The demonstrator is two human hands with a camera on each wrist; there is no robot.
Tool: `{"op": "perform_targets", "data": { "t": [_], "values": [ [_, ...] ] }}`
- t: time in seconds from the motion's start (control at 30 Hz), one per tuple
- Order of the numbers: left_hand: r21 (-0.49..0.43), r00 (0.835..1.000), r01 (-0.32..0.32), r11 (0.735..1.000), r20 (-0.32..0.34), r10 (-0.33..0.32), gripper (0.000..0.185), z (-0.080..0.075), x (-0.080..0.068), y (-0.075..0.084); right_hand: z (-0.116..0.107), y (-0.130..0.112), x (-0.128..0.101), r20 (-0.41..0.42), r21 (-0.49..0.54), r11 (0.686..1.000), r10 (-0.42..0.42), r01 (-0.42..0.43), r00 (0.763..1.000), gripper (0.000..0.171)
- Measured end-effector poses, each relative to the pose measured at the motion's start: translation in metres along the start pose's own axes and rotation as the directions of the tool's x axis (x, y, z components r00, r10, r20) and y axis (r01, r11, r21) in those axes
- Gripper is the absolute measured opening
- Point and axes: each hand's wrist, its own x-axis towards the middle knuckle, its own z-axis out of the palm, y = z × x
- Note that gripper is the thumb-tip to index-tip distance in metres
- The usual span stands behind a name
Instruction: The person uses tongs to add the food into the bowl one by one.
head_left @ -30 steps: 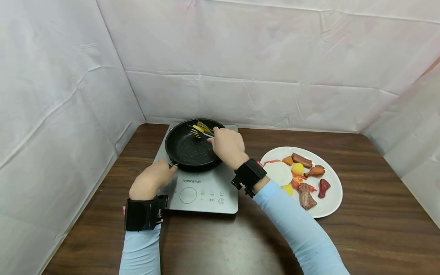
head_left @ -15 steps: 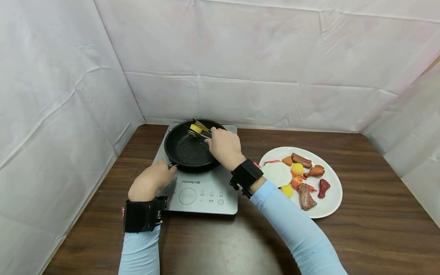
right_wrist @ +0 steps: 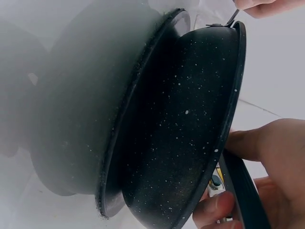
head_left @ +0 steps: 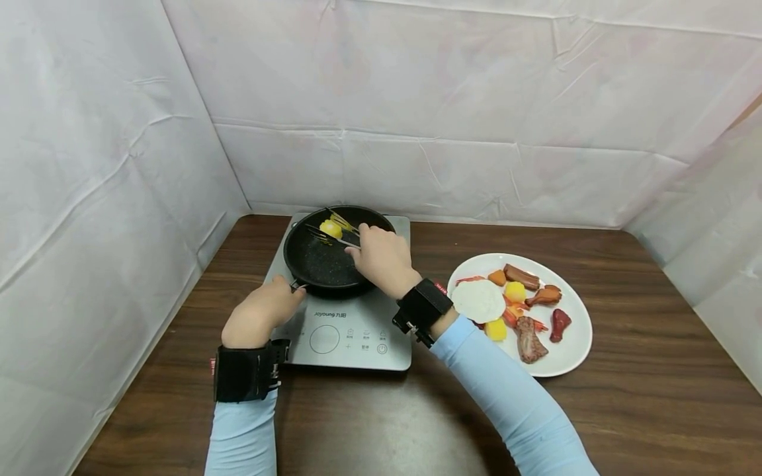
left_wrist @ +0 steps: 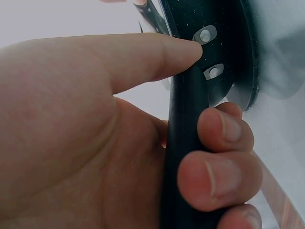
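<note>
While pan contents are handled, both hands engaged as follows:

Left hand (head_left: 260, 313): curled round pan handle (left_wrist: 183, 143), thumb laid along top toward rivets; judged to brace pan against sliding during tong work.

Frying pan (head_left: 318, 261): black, speckled; seated on induction cooktop (head_left: 351, 330), handle pointing toward near-left.

Right hand (head_left: 381, 258): gripping tongs (head_left: 333, 231), arms squeezed together; reaches over near-right rim of pan.

Tongs: tips closed on yellow food piece (head_left: 330, 229), at far side of pan; whether lifted or resting on pan floor, cannot tell.

Plate (head_left: 574, 350): white, on wooden table (head_left: 643, 410), right of cooktop, well apart from pan; carries sausage (head_left: 522, 277), drumstick pieces, meat slab (head_left: 528, 338), white round slice (head_left: 483, 301), further yellow pieces; judged within easy reach of tong hand.

Wrists: black camera straps over light blue sleeves.
</note>
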Motion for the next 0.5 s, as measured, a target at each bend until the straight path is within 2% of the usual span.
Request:
{"op": "perform_targets", "data": {
  "t": [0.5],
  "values": [
    [0.026,1.000,-0.016,1.000,0.008,0.016,0.070,0.0004,0.0000,-0.0008,0.0008,0.0026,-0.0049,0.038,0.040,0.999,0.027,-0.029,0.999,0.048]
  ]
}}
